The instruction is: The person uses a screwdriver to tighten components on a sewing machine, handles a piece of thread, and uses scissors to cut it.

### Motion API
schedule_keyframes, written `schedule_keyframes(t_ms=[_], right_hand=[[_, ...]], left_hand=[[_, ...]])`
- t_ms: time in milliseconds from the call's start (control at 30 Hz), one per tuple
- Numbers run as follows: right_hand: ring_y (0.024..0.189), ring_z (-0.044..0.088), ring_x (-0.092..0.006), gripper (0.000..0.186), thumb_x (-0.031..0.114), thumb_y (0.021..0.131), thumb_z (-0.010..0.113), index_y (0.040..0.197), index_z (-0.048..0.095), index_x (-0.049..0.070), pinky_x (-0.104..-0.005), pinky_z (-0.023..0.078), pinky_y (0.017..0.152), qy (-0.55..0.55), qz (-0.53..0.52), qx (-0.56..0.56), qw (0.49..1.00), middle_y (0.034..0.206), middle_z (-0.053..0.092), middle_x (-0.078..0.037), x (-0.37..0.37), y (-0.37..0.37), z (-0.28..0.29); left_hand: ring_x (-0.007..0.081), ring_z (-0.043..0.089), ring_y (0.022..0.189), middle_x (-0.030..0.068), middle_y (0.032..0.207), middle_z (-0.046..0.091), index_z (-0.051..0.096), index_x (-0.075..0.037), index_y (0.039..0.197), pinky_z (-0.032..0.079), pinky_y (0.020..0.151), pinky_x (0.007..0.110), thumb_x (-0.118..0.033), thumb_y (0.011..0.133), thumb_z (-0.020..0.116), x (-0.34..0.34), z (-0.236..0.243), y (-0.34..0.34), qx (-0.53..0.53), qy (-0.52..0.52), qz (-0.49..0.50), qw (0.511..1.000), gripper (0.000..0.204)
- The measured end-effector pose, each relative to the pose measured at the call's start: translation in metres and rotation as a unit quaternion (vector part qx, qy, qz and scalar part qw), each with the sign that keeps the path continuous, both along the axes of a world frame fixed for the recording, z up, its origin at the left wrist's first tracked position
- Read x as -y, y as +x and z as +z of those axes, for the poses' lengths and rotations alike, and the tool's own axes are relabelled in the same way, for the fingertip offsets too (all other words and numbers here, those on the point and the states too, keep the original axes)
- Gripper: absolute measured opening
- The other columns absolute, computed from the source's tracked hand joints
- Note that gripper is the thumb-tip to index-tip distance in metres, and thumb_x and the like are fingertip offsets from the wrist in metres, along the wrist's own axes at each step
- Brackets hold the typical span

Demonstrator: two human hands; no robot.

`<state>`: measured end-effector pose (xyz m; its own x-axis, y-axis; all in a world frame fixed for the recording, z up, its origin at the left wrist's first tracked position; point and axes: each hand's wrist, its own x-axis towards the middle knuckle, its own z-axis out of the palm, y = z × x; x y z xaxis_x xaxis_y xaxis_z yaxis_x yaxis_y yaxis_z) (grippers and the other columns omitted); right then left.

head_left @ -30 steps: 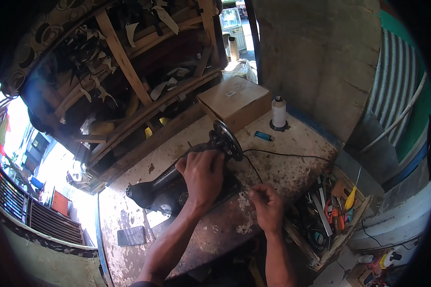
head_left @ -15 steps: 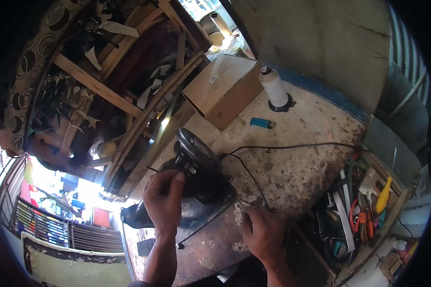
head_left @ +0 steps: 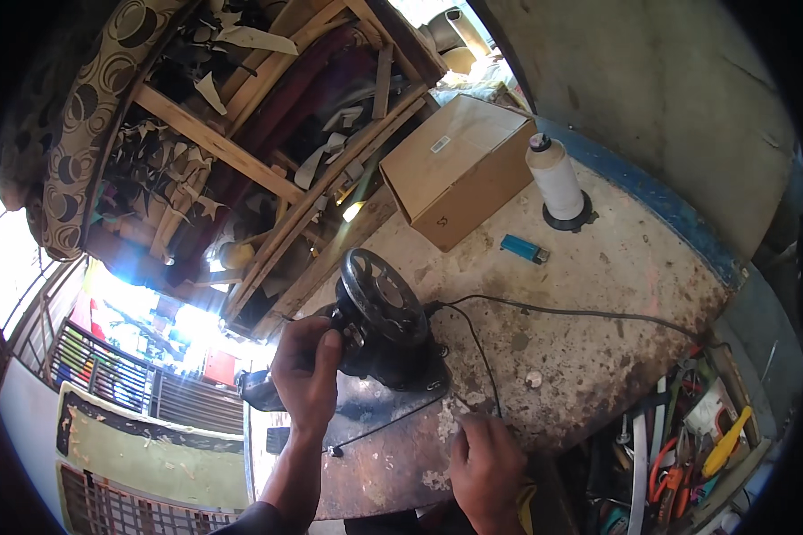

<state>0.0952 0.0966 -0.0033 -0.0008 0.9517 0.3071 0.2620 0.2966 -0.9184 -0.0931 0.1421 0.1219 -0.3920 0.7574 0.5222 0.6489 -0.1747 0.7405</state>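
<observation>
A black sewing machine (head_left: 397, 357) stands on the worn tabletop, with its spoked handwheel (head_left: 384, 294) tilted toward the upper right. My left hand (head_left: 308, 366) is at the left side of the machine beside the handwheel, fingers and thumb pinched together. Whatever is in that pinch is too small and dark to name. Close to the table's front edge, my right hand (head_left: 486, 464) is closed, thumb against curled fingers. A thin dark tip shows at its fingers, but I cannot make it out. A black cord (head_left: 553, 309) runs from behind the machine to the right.
On the table stand a cardboard box (head_left: 459, 178) and a white thread cone (head_left: 558, 183), with a blue lighter (head_left: 524, 249) lying in front. At lower right is an open drawer of tools, including a yellow-handled tool (head_left: 725, 443). Scrap-filled wooden shelving (head_left: 219, 143) rises at left.
The view has shifted, so the table and its things sit farther right in the picture. My left hand stays at the machine. My right hand is now lower, nearer the table's front edge.
</observation>
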Motion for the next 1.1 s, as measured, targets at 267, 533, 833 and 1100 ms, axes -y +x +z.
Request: schedule_keyframes(t_ms=[267, 533, 833, 1100], right_hand=[[0.087, 0.070, -0.0338, 0.015, 0.006, 0.085, 0.074, 0.098, 0.068, 0.003, -0.0428, 0.059, 0.075, -0.012, 0.020, -0.015, 1.000, 0.112, 0.065, -0.014, 0.017, 0.026, 0.023], [0.095, 0.067, -0.0378, 0.033, 0.024, 0.095, 0.072, 0.115, 0.066, -0.001, -0.0449, 0.053, 0.081, -0.099, -0.382, 0.361, 0.845, 0.104, 0.068, -0.017, 0.057, 0.236, 0.036], [0.098, 0.069, -0.0406, 0.038, 0.034, 0.092, 0.071, 0.110, 0.070, 0.000, -0.0478, 0.052, 0.088, -0.260, -0.386, 0.339, 0.818, 0.110, 0.071, -0.026, 0.016, 0.297, -0.015], [0.102, 0.062, -0.0200, 0.029, 0.010, 0.096, 0.067, 0.122, 0.060, -0.002, -0.0309, 0.049, 0.090, -0.034, -0.399, 0.003, 0.916, 0.111, 0.062, -0.013, 0.025, 0.280, 0.042]], left_hand=[[0.0104, 0.060, 0.084, 0.0016, 0.091, 0.066, 0.069, -0.001, 0.105, 0.050, 0.077, 0.029, -0.019, 0.100, 0.068, 0.003, -0.010, -0.041, -0.120, -0.020, 0.000, 0.993, 0.018], [0.0135, 0.061, 0.087, 0.0049, 0.093, 0.066, 0.068, -0.003, 0.104, 0.050, 0.079, 0.029, -0.024, 0.100, 0.069, 0.000, 0.003, -0.002, -0.097, -0.075, -0.009, 0.992, 0.022], [0.0234, 0.060, 0.085, 0.0063, 0.091, 0.064, 0.066, -0.006, 0.118, 0.047, 0.089, 0.039, -0.016, 0.076, 0.087, 0.012, 0.012, -0.001, -0.294, -0.046, 0.020, 0.955, 0.048], [0.0276, 0.059, 0.087, 0.0068, 0.085, 0.070, 0.071, -0.007, 0.099, 0.043, 0.091, 0.040, -0.016, 0.076, 0.088, 0.008, -0.007, 0.005, -0.300, 0.027, 0.003, 0.954, 0.030]])
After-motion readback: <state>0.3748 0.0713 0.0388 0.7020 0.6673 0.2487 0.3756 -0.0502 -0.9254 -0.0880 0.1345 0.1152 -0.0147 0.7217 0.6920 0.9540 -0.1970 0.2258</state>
